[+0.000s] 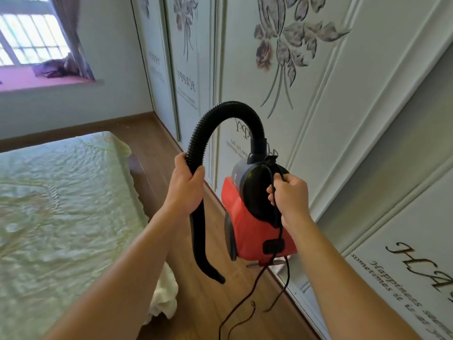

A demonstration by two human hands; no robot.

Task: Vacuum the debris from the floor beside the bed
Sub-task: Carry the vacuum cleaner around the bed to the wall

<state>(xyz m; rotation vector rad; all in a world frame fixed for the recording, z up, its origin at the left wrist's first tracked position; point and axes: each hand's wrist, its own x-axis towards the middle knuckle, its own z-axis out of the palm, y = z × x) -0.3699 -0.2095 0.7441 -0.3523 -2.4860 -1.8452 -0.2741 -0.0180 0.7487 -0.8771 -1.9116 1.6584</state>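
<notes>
A red and black handheld vacuum (pixel 247 222) hangs in the air above the wooden floor (pixel 210 310), between the bed and the wardrobe. My right hand (pixel 290 195) grips its black handle together with the power cord (pixel 259 285), which trails down to the floor. A black ribbed hose (pixel 220 119) arches up from the vacuum's top and comes down on the left. My left hand (pixel 187 185) is closed around the hose, and the black nozzle (pixel 208 263) hangs below it, its tip clear of the floor. No debris is clearly visible on the floor.
The bed (pixel 58 204) with a pale green quilt fills the left side. White wardrobe doors (pixel 343 119) with flower patterns line the right. Between them runs a narrow strip of wooden floor. A window (pixel 31 38) with a curtain is at the far left.
</notes>
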